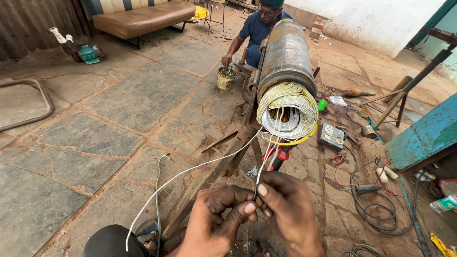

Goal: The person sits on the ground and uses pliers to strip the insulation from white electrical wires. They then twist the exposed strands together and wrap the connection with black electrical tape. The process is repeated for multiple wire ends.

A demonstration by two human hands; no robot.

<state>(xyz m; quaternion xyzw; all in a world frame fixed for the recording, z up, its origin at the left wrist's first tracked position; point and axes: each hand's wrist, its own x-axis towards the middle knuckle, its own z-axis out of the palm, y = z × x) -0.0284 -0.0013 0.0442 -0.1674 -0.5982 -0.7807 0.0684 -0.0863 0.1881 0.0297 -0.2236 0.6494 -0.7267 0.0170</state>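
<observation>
Running from the coil windings (287,110) of a cylindrical motor stator (286,57) at twelve o'clock, a thin white wire (190,170) reaches down to both hands at six o'clock. The left hand (216,219) pinches its dark end between thumb and forefinger; the right hand (285,209) closes fingertips on the same wire, touching the left.

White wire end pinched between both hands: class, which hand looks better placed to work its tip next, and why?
Probably the right hand: its thumb and fingertips sit at the tip of the white wire. The left hand grips just beside it, suited to steadying the wire leading from the motor stator.
</observation>
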